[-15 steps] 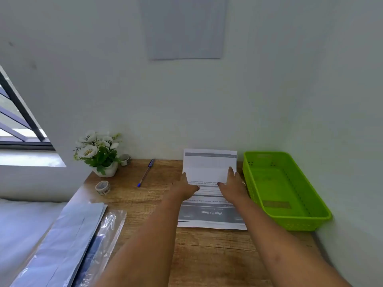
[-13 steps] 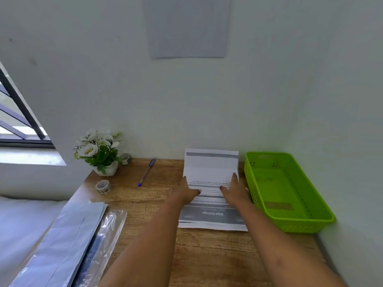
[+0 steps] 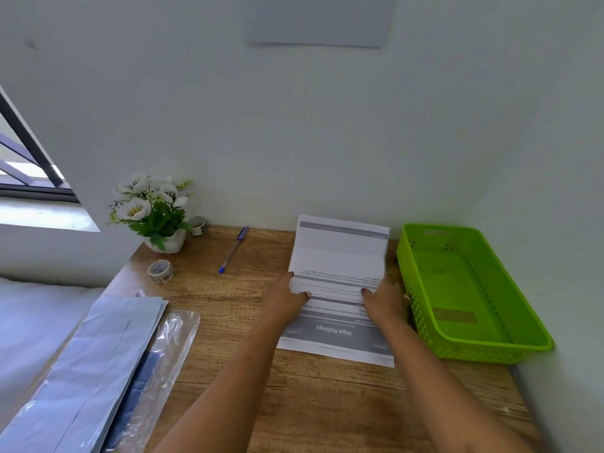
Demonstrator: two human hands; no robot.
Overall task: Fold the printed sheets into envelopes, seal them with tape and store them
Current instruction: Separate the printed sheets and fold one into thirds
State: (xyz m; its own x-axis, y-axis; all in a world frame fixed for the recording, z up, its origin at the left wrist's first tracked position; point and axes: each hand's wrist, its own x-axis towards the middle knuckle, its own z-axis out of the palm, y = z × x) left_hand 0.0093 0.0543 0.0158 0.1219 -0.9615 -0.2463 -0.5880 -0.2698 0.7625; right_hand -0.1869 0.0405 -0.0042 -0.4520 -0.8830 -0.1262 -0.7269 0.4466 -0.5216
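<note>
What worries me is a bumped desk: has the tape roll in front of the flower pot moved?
No. The tape roll lies where it did, just in front of the flower pot, left of the pen.

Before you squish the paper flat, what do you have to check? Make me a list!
1. Both hands on the flap edge: left hand and right hand pinch the sheet. Ok.
2. Flap sides line up with the part below: cannot tell.
3. Crease pressed flat: not ok, the flap looks raised.
4. Tape nearby for sealing: ok, it is on the table to the left.
5. Pen out of the way: ok, apart from the sheet.
6. Basket ready for storing: ok, right beside the sheet.
</note>
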